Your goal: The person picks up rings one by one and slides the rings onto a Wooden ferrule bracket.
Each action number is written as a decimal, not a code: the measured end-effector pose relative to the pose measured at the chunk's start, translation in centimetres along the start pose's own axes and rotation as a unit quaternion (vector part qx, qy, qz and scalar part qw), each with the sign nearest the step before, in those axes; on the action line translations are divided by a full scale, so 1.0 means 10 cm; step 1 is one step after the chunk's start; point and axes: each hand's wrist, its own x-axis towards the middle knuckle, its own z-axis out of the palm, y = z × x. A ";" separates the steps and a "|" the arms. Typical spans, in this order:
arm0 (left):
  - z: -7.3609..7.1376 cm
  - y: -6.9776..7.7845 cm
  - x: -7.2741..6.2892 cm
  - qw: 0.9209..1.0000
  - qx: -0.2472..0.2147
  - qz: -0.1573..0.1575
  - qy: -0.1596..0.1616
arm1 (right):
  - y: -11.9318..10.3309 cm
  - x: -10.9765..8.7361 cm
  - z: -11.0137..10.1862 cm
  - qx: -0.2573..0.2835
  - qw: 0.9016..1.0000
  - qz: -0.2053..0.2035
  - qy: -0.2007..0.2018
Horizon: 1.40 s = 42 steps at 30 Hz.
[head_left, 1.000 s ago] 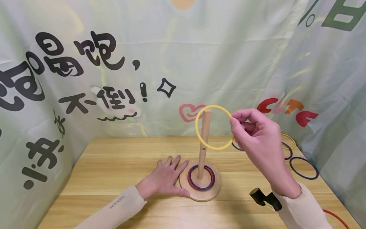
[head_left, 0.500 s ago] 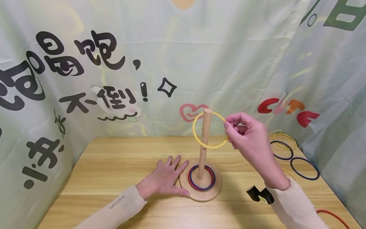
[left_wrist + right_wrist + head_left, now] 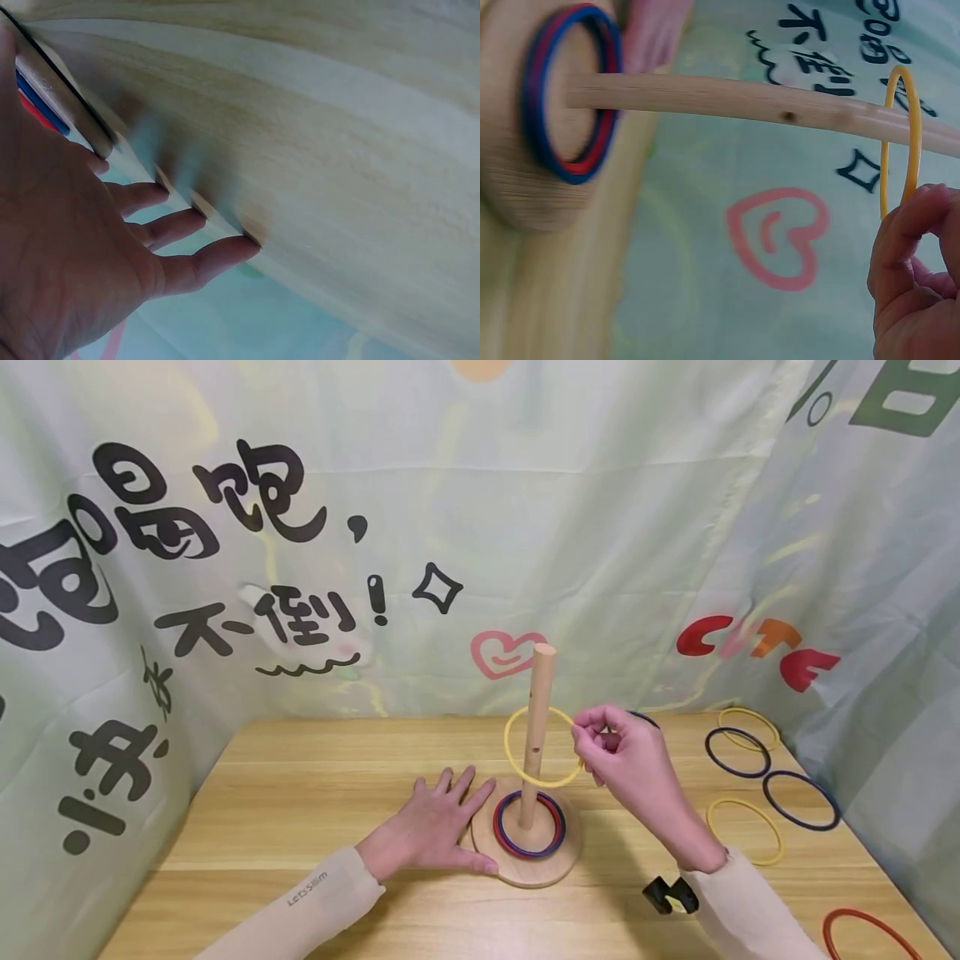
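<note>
A wooden peg (image 3: 539,710) rises from a round wooden base (image 3: 525,875). Around its foot lie a blue ring (image 3: 531,857) and a red ring (image 3: 574,167), stacked on the base. My right hand (image 3: 630,764) pinches the right edge of a yellow ring (image 3: 551,784) between thumb and fingers. That ring encircles the peg partway down, as the right wrist view also shows, above the other two. With fingers spread, my left hand (image 3: 431,827) rests palm down on the table, its thumb and index finger at the base's left edge.
On the right of the table (image 3: 285,793) lie loose rings: a yellow ring (image 3: 782,845) and a red ring (image 3: 862,913) nearer, two dark blue rings and another yellow ring farther back. Part of a dark ring (image 3: 647,719) shows behind my right hand. A printed curtain surrounds the table.
My right hand has moved left and down with the yellow ring. The ring has passed over the peg's top and slid lower around it. My left hand has stayed in place.
</note>
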 end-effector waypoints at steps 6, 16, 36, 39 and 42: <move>0.00 0.00 0.00 1.000 -0.003 0.001 0.004 | 0.26 -0.10 0.09 -0.022 0.999 0.019 -0.028; 0.03 0.00 0.00 1.000 0.009 0.001 0.002 | 0.58 -0.25 0.26 -0.060 0.995 0.041 -0.075; 0.04 -0.01 0.01 1.000 0.004 0.004 0.011 | 0.83 -0.36 0.45 -0.060 0.985 0.104 -0.125; 0.03 -0.01 0.01 1.000 0.005 0.007 0.014 | 0.85 -0.37 0.45 -0.062 0.985 0.104 -0.124; 0.02 -0.01 0.00 1.000 0.002 0.006 0.016 | 0.86 -0.37 0.45 -0.066 0.984 0.108 -0.127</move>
